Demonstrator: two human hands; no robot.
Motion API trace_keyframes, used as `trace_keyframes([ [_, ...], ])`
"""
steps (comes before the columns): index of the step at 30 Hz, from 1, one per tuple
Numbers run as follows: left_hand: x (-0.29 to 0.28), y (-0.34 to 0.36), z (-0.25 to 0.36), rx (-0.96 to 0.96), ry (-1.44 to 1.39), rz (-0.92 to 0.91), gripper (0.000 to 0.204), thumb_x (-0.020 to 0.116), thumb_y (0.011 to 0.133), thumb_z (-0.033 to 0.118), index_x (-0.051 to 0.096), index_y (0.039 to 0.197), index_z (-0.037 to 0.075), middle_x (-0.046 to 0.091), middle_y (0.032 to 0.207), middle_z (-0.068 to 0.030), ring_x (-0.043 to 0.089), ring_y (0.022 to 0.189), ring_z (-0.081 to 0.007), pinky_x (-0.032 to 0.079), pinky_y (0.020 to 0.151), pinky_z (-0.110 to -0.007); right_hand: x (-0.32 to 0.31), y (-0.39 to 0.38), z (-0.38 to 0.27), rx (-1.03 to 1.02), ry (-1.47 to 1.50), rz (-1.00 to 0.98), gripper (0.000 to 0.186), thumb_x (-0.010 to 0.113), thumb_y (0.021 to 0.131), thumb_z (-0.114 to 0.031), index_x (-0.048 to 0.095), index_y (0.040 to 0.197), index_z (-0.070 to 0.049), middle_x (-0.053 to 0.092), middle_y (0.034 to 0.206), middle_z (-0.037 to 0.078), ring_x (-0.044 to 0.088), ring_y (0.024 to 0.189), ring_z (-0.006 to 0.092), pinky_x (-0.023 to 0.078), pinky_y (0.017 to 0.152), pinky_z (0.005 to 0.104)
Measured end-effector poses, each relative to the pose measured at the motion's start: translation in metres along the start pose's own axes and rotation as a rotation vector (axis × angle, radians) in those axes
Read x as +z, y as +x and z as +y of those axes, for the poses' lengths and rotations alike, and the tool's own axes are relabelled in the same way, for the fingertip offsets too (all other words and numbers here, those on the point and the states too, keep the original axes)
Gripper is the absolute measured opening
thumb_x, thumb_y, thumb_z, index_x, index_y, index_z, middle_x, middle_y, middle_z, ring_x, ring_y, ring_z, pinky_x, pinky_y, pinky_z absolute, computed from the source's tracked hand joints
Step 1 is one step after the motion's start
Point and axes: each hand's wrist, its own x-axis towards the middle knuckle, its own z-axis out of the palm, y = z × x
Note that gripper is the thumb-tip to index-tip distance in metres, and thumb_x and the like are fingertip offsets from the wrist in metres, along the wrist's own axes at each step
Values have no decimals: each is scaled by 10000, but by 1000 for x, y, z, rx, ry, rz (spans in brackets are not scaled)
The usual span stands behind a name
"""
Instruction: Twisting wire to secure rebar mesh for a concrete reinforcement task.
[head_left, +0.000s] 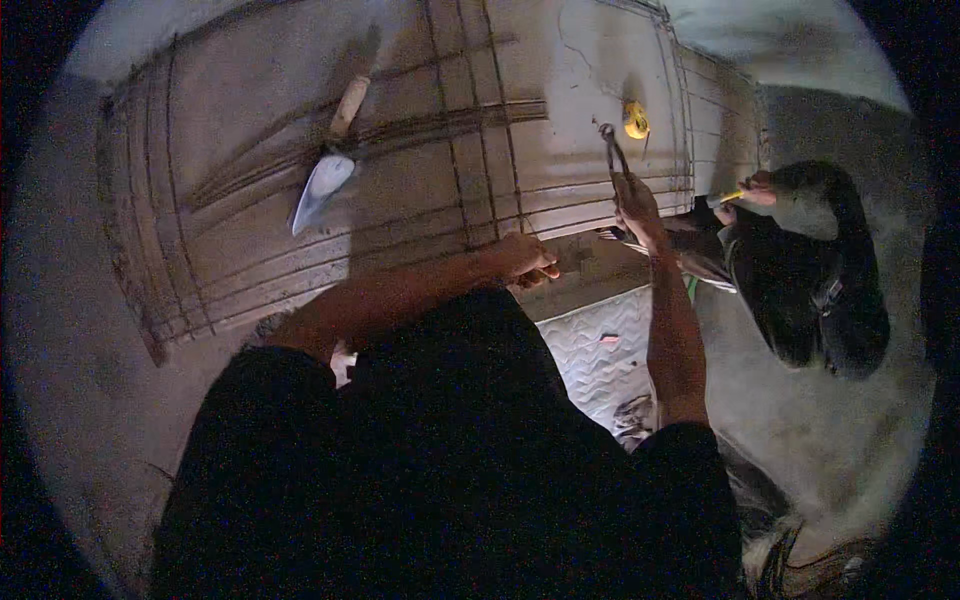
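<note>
My right hand (638,212) is closed round the handles of long-handled pincers (617,155), whose rounded head points away over the board. At the near edge of the rod grid, my left hand (525,260) has its fingers curled together. What it pinches, if anything, is too small and dark to make out. Thin metal rods (485,130) cross each other on the wide, pale board (270,85). A trowel (325,187) with a wooden handle lies on the left part of the board. Beyond the pincers sits a yellow tape measure (636,120).
To the right a co-worker (815,270) in dark clothes crouches, gripping a yellow-handled tool (733,198). Below the board's near edge lies a white wavy-patterned sheet (600,355) with a small reddish piece (609,338) on it. Dark bundled material (815,570) lies at lower right.
</note>
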Motion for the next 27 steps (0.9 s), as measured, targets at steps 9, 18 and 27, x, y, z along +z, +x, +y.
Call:
trace_keyframes([
  [9, 21, 23, -13, 7, -77, 242, 177, 544, 821, 141, 612, 848, -20, 678, 816, -128, 463, 380, -121, 402, 316, -280, -101, -10, -77, -141, -61, -687, 309, 542, 863, -195, 555, 1161, -112, 620, 688, 139, 588, 598, 308, 463, 583, 404],
  [18, 21, 27, -20, 33, 2, 228, 259, 560, 853, 253, 575, 809, -2, 677, 802, -119, 464, 409, -103, 407, 323, -265, -93, -6, -93, -152, -163, -883, 599, 514, 816, -35, 358, 1364, -222, 567, 919, 164, 561, 803, 323, 456, 716, 434],
  [27, 23, 19, -10, 13, -77, 220, 203, 547, 877, 236, 565, 874, 34, 668, 796, -139, 424, 386, -84, 345, 323, -257, -81, 2, -95, -263, -215, -825, 591, 576, 840, -229, 337, 1380, -251, 557, 787, 131, 543, 724, 292, 456, 660, 400],
])
